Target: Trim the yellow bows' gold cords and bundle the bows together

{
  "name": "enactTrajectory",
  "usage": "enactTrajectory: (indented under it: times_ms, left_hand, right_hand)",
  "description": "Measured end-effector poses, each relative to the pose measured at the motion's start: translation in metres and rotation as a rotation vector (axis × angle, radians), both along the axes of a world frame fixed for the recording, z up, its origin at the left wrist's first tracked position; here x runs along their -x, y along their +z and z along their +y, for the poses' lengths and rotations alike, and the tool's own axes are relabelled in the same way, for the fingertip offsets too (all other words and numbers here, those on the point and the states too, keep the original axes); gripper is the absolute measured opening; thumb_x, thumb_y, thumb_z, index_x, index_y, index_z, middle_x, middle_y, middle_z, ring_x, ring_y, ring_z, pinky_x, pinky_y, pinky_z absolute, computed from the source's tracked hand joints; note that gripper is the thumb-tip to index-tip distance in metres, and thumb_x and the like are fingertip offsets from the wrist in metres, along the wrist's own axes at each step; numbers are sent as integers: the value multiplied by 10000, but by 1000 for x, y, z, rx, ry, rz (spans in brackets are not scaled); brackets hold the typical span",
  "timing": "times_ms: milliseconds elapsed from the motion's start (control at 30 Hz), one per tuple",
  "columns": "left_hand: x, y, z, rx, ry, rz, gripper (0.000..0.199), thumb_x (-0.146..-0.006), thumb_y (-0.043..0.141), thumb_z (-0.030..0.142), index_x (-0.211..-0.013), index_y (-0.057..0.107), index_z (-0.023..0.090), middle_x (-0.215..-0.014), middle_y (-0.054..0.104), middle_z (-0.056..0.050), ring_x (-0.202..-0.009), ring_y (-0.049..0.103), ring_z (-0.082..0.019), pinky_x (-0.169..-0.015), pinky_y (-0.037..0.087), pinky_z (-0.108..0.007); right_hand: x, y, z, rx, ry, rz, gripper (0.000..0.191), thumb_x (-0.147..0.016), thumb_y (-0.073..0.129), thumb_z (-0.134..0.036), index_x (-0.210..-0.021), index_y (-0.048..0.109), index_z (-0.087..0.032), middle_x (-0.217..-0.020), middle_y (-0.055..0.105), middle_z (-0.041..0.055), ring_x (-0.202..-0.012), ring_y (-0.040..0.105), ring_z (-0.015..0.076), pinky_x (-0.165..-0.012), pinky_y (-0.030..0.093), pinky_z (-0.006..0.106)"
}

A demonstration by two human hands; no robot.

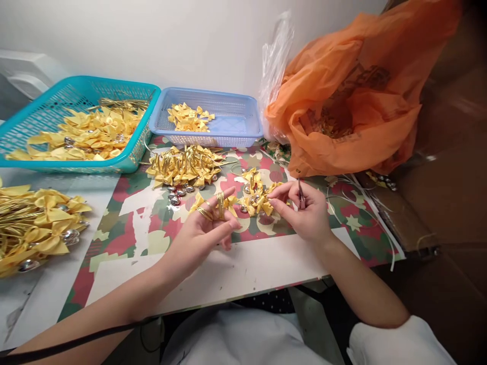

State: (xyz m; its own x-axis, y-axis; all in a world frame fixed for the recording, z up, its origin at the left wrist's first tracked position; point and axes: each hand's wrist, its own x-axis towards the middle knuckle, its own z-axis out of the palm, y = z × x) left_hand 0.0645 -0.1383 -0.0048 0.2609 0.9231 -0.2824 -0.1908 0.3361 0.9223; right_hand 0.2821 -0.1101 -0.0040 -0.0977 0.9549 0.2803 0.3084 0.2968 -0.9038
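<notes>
Gold cord loops (220,205) go round the fingers of my left hand (207,225), with yellow ribbon bows (198,203) beside them. The left thumb is stretched out and the fingers are bent around the looped cords. My right hand (304,208) is closed, thumb and index finger pinched at the right edge of a small pile of yellow bows with silver bells (254,195). Small dark scissors (301,195) stick up from between its fingers. What the pinched fingertips hold is too small to make out.
Behind are a teal basket (133,157) of bows, a blue basket (236,137) with some bows, and an orange bag (327,157). A heap of bows with gold cords (184,165) lies in front of the blue basket. More bows (41,220) lie at left.
</notes>
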Motion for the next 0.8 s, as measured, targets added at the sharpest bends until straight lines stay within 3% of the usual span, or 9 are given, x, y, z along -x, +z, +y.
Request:
enactTrajectory:
  times_ms: [167, 333, 433, 567, 633, 800]
  left_hand:
    - [-6, -5, -2, -77, -58, 72, 695, -814, 738, 304, -1438, 438, 244, -846, 616, 7, -600, 563, -87, -565, 501, -218]
    - [-13, -11, -2, -180, -60, 162, 496, -780, 767, 327, -1222, 566, 222, -930, 595, -13, -687, 592, -117, -576, 508, -230]
    - [-15, -16, -1, -236, -79, 236, 236, -817, 729, 328, -963, 617, 181, -797, 587, 5, -654, 577, -117, -569, 484, -224]
    - [-14, -17, 2, -200, -84, 267, 177, -829, 704, 324, -853, 647, 158, -650, 595, 12, -587, 581, -121, -549, 474, -221]
    - [-12, -15, 3, -163, -34, 211, 175, -800, 729, 309, -846, 659, 156, -674, 637, 3, -566, 593, -117, -551, 503, -224]
    - [-6, -14, 8, -189, 183, -57, 149, -730, 801, 270, -799, 694, 193, -769, 653, 30, -515, 589, -73, -513, 535, -193]
  right_hand:
    - [3, 2, -3, 56, 105, 149, 421, -800, 691, -266, -623, 310, -235, -829, 691, 24, -803, 638, 178, -719, 509, 339]
    - [9, -1, -7, 123, 205, 115, 236, -806, 683, -273, -680, 487, -234, -808, 698, 30, -798, 644, 184, -727, 513, 345]
    - [14, -3, -10, 159, 253, 132, 191, -803, 695, -263, -698, 539, -230, -836, 702, 37, -796, 647, 190, -724, 512, 351]
    - [18, -8, -9, 222, 323, 223, 145, -830, 680, -288, -751, 575, -227, -839, 681, 29, -721, 630, 166, -687, 510, 337]
    - [17, -10, -7, 217, 323, 192, 149, -827, 683, -315, -765, 584, -222, -793, 646, 16, -696, 599, 155, -653, 489, 311]
    - [9, -11, 4, 107, 228, -112, 183, -775, 723, -316, -727, 597, -193, -584, 427, -57, -547, 388, 99, -539, 333, 253]
